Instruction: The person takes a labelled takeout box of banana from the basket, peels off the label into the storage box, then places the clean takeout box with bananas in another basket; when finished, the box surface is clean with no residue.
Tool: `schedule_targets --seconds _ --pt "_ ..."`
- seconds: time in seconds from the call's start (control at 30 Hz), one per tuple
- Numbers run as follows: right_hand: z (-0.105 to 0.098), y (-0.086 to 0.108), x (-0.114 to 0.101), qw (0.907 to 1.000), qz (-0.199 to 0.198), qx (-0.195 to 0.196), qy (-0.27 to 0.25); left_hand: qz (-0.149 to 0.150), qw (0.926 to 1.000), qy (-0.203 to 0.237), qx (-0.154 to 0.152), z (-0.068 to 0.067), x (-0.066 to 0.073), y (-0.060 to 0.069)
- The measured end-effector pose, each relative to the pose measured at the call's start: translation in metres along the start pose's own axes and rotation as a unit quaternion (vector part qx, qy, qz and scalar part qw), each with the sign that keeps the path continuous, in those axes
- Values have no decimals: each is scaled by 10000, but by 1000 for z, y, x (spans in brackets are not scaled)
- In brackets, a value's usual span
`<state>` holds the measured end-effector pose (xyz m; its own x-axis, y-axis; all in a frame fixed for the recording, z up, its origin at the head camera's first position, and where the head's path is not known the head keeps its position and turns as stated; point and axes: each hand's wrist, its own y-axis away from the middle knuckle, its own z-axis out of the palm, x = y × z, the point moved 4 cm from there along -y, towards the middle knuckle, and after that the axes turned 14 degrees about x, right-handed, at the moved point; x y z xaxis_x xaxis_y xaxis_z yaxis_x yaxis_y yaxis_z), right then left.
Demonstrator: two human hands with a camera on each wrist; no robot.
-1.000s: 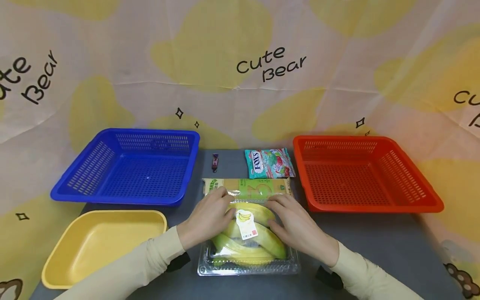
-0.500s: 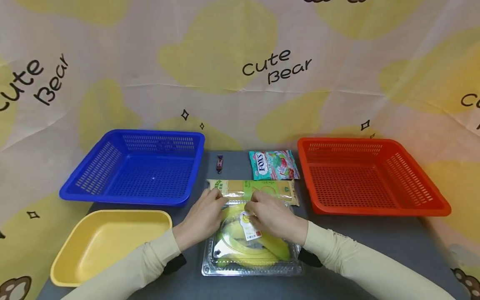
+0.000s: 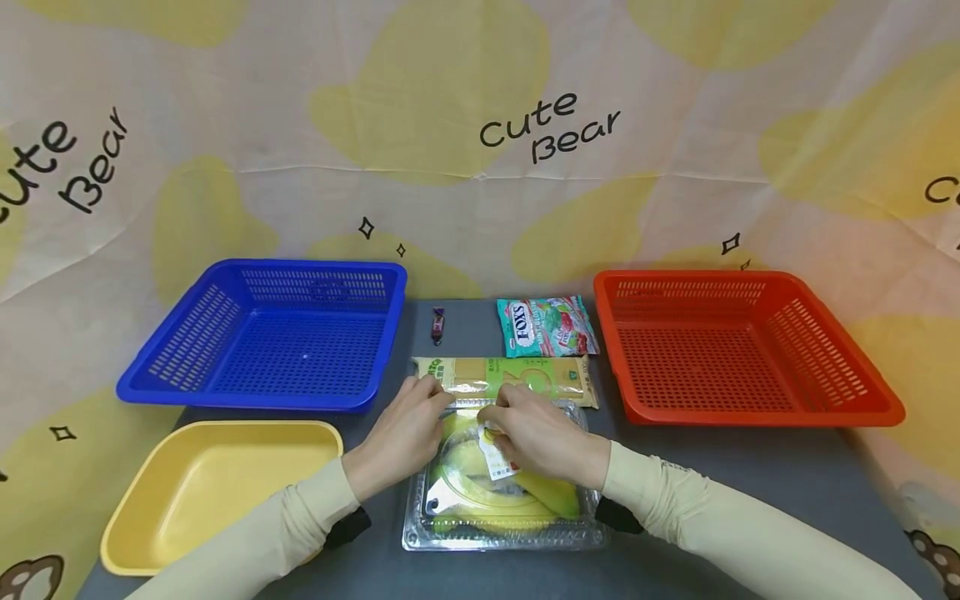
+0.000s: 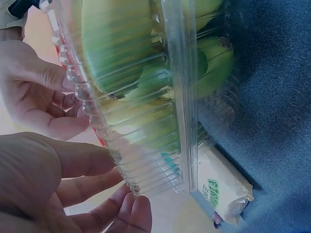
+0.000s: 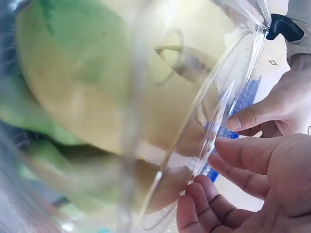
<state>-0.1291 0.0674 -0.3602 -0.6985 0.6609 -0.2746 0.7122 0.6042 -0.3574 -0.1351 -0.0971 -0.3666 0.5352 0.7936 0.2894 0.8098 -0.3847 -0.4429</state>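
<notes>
A clear plastic clamshell box (image 3: 502, 539) holding green-yellow bananas (image 3: 553, 493) sits at the middle front of the table. My left hand (image 3: 397, 437) curls its fingers at the lid's far left corner; in the left wrist view its thumb (image 4: 92, 159) touches the ribbed lid edge. Above the lid, my right hand (image 3: 540, 437) pinches the upper edge of the white sticker label (image 3: 495, 463), partly covering it. The right wrist view shows the right thumb (image 5: 243, 150) by the label's thin edge, with other curled fingertips near the lid.
Behind the box lies a long green-and-tan packet (image 3: 517, 371), then a teal candy bag (image 3: 547, 327) and a small wrapped candy (image 3: 437, 326). A blue basket (image 3: 258, 397) and yellow tub (image 3: 217, 429) stand left. A red basket (image 3: 757, 417) stands right.
My right hand has moved left from the lid's right side onto the label, its fingers drawing together. My left hand has shifted slightly to the lid's far left corner. The box stays in place.
</notes>
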Motion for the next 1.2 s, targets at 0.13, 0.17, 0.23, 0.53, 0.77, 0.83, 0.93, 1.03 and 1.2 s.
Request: schedule_targets --seconds 0.13,0.17,0.23,0.53,0.77,0.83,0.93,1.03,1.2 --pt "1 1 0 10000 38 72 13 43 10000 1 29 1 0 0" --pt "1 1 -1 9999 -12 115 47 58 10000 0 40 1 0 0" --pt "2 1 -1 9996 -128 206 142 78 10000 4 55 1 0 0" --pt "3 4 -4 9995 -125 273 93 66 10000 -15 35 1 0 0" --pt "6 4 -5 9988 -207 390 187 183 9997 -8 135 0 0 0" --pt "7 4 -5 9986 -233 443 181 229 9995 -22 199 0 0 0" --pt "8 5 -5 9982 -262 504 172 256 9994 -28 236 0 -1 0" --pt "8 5 -5 9981 -262 527 184 243 9995 -29 203 0 -1 0" --pt "9 6 -5 9982 -168 529 216 215 9997 -48 124 1 -2 1"
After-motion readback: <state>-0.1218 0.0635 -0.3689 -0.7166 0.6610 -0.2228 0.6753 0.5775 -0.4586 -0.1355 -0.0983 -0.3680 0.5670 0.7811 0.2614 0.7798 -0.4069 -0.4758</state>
